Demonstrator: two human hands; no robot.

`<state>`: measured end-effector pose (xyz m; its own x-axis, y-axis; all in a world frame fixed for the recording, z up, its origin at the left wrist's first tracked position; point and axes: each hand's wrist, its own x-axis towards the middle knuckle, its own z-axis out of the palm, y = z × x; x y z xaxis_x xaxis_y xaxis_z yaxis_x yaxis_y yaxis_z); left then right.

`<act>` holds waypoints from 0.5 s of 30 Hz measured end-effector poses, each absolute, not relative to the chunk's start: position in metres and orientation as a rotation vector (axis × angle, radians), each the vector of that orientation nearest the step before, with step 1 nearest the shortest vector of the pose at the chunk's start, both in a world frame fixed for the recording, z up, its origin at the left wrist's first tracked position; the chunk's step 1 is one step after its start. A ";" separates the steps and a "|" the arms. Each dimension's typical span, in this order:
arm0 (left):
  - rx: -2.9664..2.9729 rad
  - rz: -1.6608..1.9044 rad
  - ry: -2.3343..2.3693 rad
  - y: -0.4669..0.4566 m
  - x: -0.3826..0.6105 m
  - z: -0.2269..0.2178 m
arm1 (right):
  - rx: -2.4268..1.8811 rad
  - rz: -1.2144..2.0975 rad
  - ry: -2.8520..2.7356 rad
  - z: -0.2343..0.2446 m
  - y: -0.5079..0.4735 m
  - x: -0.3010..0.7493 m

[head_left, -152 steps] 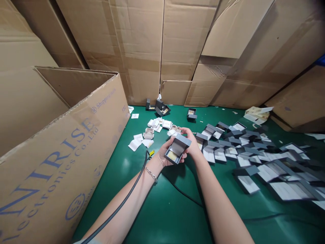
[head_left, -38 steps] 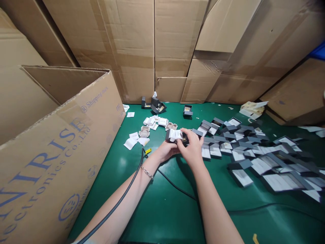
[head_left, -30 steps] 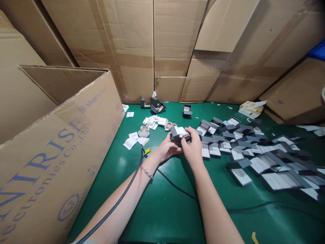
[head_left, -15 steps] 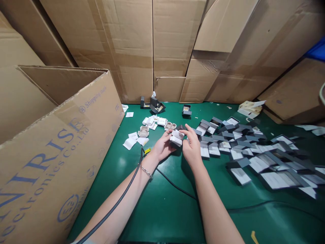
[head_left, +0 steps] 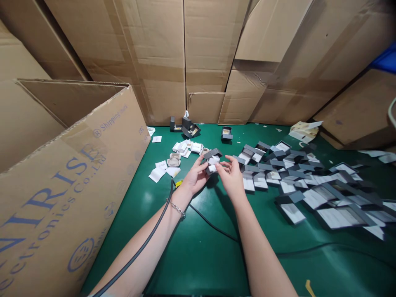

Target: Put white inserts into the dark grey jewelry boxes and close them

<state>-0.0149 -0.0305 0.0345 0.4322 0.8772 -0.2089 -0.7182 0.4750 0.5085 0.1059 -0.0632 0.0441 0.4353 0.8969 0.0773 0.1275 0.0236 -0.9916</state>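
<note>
My left hand [head_left: 194, 176] holds a small grey hinged box [head_left: 211, 159] with a white lining, lid up, above the green table [head_left: 198, 247]. My right hand [head_left: 230, 177] hovers just right of the box, fingers loosely spread, fingertips near the box's open side, holding nothing I can make out. A bracelet sits on my left wrist. A row of open grey boxes [head_left: 297, 181] lies to the right of my hands. White inserts and paper slips [head_left: 182, 150] lie just beyond and to the left.
A large open cardboard carton [head_left: 62, 181] printed in blue stands at the left. Flattened cardboard boxes [head_left: 213, 62] wall the back. A black cable [head_left: 213, 226] runs along my left arm and across the table. More grey boxes [head_left: 185, 126] sit at the back.
The box was held in both hands close to me, then carried forward. My right hand has let go of it and opened; the lid now stands up in my left hand.
</note>
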 end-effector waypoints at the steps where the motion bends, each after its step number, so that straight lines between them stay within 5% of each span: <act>1: 0.377 1.030 0.480 -0.030 -0.015 0.034 | -1.447 0.795 -0.979 0.043 -0.063 0.105; 15: 0.434 1.027 0.495 -0.031 -0.013 0.034 | -1.340 1.034 -0.900 0.044 -0.060 0.106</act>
